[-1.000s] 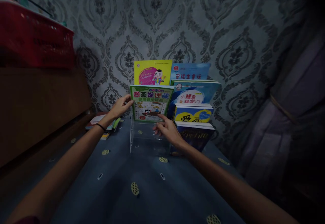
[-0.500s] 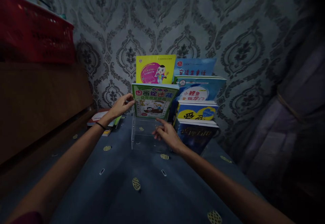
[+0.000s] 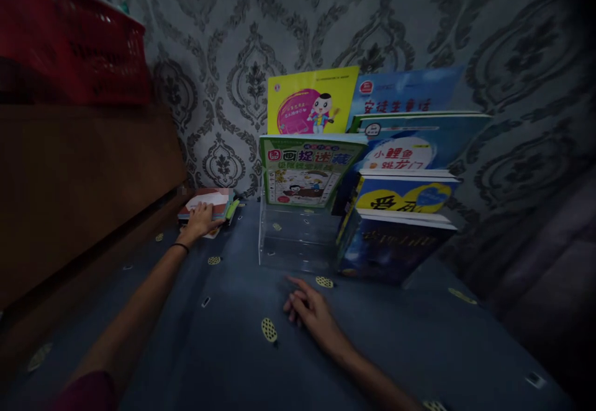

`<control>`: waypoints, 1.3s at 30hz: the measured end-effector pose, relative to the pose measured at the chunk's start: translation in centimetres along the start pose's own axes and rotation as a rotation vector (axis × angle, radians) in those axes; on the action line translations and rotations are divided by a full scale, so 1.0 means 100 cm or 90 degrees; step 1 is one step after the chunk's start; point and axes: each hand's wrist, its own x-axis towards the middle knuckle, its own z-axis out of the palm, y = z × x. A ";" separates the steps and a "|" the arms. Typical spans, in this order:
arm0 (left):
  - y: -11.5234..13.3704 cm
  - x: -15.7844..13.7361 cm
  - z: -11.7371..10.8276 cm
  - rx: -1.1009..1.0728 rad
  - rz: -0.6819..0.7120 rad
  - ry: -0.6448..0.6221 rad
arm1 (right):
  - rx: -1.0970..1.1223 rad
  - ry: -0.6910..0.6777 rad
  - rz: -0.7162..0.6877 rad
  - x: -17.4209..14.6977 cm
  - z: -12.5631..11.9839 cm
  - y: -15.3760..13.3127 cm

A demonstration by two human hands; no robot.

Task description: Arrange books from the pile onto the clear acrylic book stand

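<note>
— What does the room look like, and the surface?

— Dim. A blue patterned cloth [image 3: 288,361] covers the surface, which runs back to a grey wall with a damask pattern [image 3: 223,45]. A wooden cabinet [image 3: 79,175] stands along the left edge with a red basket [image 3: 69,38] on top. At the back edge, a clear tiered stand [image 3: 298,240] shows picture books; the green book [image 3: 310,172] sits in its front left slot.

— And the hands?

— The left hand [image 3: 201,218] lies flat, fingers loosely spread, on a small stack of books [image 3: 209,203] in the back left corner, beside the cabinet. I cannot tell whether it grips anything. The right hand [image 3: 311,311] rests on the cloth just in front of the stand, fingers curled loosely, forefinger out, holding nothing.

— What has changed since half a second ago?

— Then the left hand held the green book's left edge and the right hand touched the stand below it. Both have let go; the green book stands in its slot alone.
</note>
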 end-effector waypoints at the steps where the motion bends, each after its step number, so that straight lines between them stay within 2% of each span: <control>1: -0.001 0.000 0.004 0.022 -0.005 -0.010 | -0.015 0.006 -0.011 -0.002 0.001 0.002; 6: 0.001 0.005 0.011 0.099 -0.011 -0.039 | -0.038 0.006 -0.025 -0.006 0.001 0.002; 17: 0.012 -0.009 0.000 0.155 -0.005 -0.050 | -0.051 0.012 -0.045 -0.007 0.001 0.003; 25: 0.012 -0.038 -0.014 0.204 0.057 -0.068 | -0.051 0.016 -0.058 -0.006 0.001 0.005; 30: 0.022 -0.060 -0.026 0.238 0.083 -0.101 | -0.051 0.006 -0.069 -0.009 0.000 0.003; 39: 0.059 -0.135 -0.028 0.237 0.155 -0.175 | -0.056 0.002 -0.095 -0.010 0.001 0.006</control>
